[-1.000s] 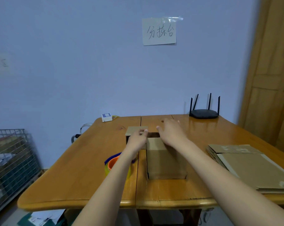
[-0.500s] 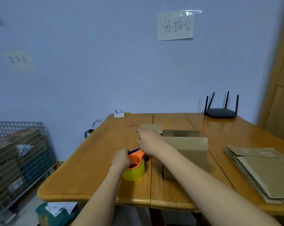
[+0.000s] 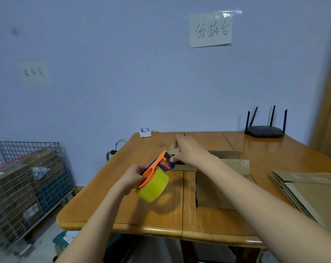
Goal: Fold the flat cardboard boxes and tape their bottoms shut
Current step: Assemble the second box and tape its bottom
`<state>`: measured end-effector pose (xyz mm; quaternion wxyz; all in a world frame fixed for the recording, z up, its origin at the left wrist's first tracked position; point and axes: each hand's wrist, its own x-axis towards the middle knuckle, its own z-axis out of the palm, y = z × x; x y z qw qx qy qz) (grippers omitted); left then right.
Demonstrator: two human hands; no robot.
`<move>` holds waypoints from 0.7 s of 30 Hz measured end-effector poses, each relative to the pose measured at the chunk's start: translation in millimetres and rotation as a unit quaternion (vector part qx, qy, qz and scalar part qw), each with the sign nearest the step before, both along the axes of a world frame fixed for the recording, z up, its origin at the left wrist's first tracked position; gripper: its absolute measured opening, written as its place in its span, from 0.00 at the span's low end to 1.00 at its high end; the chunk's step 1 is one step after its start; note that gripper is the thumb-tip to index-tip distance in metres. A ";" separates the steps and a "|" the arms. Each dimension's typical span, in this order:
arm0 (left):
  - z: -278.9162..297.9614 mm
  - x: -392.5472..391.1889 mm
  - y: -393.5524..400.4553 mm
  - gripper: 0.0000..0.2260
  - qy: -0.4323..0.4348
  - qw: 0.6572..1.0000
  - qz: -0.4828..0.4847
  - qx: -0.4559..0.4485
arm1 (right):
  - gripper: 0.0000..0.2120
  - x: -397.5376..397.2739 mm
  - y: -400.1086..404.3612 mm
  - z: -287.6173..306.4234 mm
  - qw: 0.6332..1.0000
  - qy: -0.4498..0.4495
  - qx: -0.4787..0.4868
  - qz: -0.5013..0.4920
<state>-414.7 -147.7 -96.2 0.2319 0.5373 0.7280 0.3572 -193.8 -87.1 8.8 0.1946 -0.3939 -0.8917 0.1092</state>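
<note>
The taping step is just opening. The left hand (image 3: 131, 178) grips the tape dispenser (image 3: 154, 177), an orange-and-blue frame on a yellow roll, lifted clear of the wooden table (image 3: 142, 211) at its left-centre. The right hand (image 3: 187, 151) reaches across to the dispenser's far end, its fingertips (image 3: 172, 159) pinching there, probably at the loose tape end; the tape itself is too thin and clear to make out. The folded cardboard box (image 3: 218, 188) stands just right of the dispenser, behind the right forearm, which hides much of its top and flaps, so whether the bottom seam is closed cannot be told. The next move likely calls for drawing out tape and laying it along that seam. A stack of flat boxes (image 3: 313, 190) waits near the right edge, partly cut off.
</note>
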 end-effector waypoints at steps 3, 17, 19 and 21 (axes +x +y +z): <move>9.2 -0.3 -8.3 0.08 -0.035 0.999 -0.038 -0.009 | 0.22 3.4 -3.3 2.4 1.000 0.001 -0.011 -0.004; 29.0 20.1 -17.4 0.10 -0.055 0.987 -0.144 -0.042 | 0.16 14.5 -3.9 2.8 1.000 0.002 0.000 -0.023; 29.7 21.1 -18.4 0.11 -0.054 0.985 -0.156 -0.054 | 0.13 14.9 -3.7 2.2 1.000 0.004 -0.008 -0.015; 31.0 21.6 -19.9 0.12 -0.049 0.982 -0.169 -0.069 | 0.13 15.7 -4.0 3.0 1.000 0.006 -0.016 -0.002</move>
